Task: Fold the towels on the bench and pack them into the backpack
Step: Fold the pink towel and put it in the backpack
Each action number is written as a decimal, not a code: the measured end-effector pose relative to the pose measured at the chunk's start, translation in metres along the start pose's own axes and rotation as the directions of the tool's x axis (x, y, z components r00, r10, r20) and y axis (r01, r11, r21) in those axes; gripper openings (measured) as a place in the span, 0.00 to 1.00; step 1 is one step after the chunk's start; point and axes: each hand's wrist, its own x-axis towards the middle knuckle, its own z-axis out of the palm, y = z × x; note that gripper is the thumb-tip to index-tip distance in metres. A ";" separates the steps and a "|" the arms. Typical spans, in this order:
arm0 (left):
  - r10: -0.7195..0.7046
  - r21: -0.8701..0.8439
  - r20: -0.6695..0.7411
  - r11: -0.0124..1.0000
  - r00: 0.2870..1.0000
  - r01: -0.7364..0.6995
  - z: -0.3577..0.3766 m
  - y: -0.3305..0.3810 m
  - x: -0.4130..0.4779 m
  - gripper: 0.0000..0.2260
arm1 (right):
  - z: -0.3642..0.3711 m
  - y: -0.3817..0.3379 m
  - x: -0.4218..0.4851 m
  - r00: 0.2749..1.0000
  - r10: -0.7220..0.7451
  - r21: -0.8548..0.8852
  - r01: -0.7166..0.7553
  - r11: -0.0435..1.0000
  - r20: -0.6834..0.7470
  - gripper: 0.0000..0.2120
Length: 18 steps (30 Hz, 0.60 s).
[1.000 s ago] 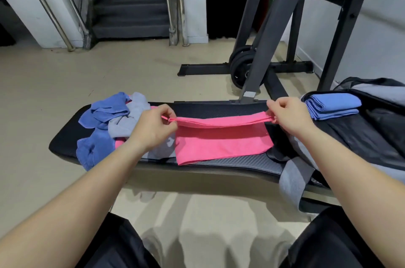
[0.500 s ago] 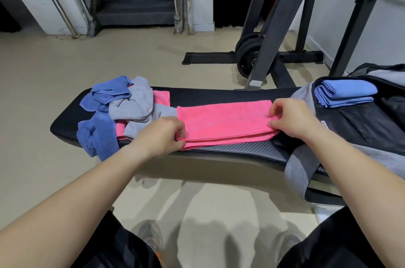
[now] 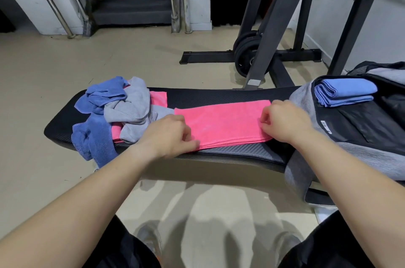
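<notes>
Pink towel [image 3: 223,124]: laid folded on surface [image 3: 208,96].
L hand [image 3: 168,136]: L end pinched, fingers curled.
R hand [image 3: 283,123]: R end pinched, fingers curled.

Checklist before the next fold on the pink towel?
1. The pink towel lies flat on the bench, edges lined up: ok.
2. The left hand pinches its left end: ok.
3. The right hand grips the right end: cannot tell, the fingers curl over the edge.
4. The backpack is open, with room beside the folded blue towel: ok.
5. The unfolded towels are clear of the fold: not ok, the grey towel abuts its left end.
</notes>
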 end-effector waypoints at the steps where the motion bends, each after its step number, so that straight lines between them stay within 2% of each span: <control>1: -0.013 -0.044 -0.031 0.999 0.999 0.012 -0.001 0.007 0.007 0.15 | -0.002 -0.008 0.004 0.998 -0.010 0.004 0.010 1.000 -0.054 0.08; 4: -0.055 -0.201 -0.175 0.979 0.983 0.019 0.006 0.031 0.037 0.10 | 0.002 -0.040 0.017 0.991 -0.064 0.228 0.090 0.970 -0.120 0.14; 6: -0.083 -0.217 -0.187 0.975 0.979 0.041 0.018 0.044 0.055 0.15 | 0.014 -0.058 0.024 0.989 -0.134 0.322 0.145 0.936 -0.056 0.19; 9: -0.113 -0.104 -0.084 0.989 0.990 0.104 0.041 0.054 0.069 0.23 | 0.039 -0.069 0.031 0.973 -0.211 0.243 0.184 0.952 0.089 0.26; 12: -0.167 -0.058 0.033 0.984 0.985 0.169 0.060 0.051 0.068 0.27 | 0.055 -0.062 0.031 0.959 -0.195 0.156 0.165 0.974 0.204 0.30; 18: -0.190 0.001 0.071 0.982 0.979 0.191 0.067 0.034 0.056 0.33 | 0.059 -0.035 0.028 0.960 -0.118 0.083 0.100 0.992 0.254 0.34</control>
